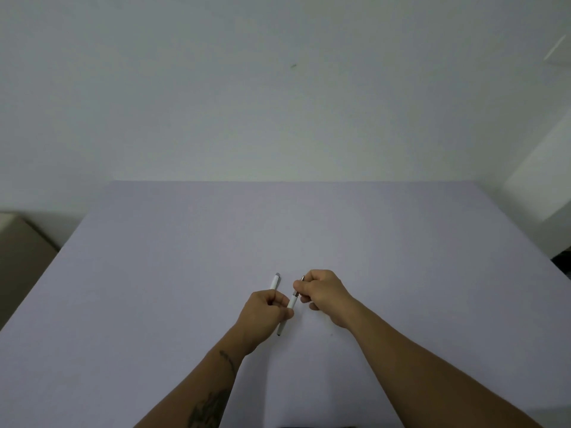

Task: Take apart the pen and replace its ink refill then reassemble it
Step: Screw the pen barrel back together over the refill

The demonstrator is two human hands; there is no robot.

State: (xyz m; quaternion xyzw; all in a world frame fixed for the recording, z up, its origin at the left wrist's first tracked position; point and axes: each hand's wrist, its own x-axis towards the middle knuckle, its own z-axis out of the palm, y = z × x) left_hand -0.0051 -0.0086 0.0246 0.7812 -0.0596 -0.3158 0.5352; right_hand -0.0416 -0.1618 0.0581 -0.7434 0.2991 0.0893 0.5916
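Note:
A white pen barrel slants across the middle of the lavender table, its dark tip pointing toward me. My left hand grips the barrel's lower part. My right hand pinches the pen's upper metal end, where a thin silver piece sticks out past the fingers. A second white piece with a grey end, the pen cap, rises just behind my left hand; whether it rests on the table or is held I cannot tell.
A pale wall stands behind the table's far edge. A brown box sits off the left side, and a white ledge at the right. A small dark speck lies on the cloth near my right wrist.

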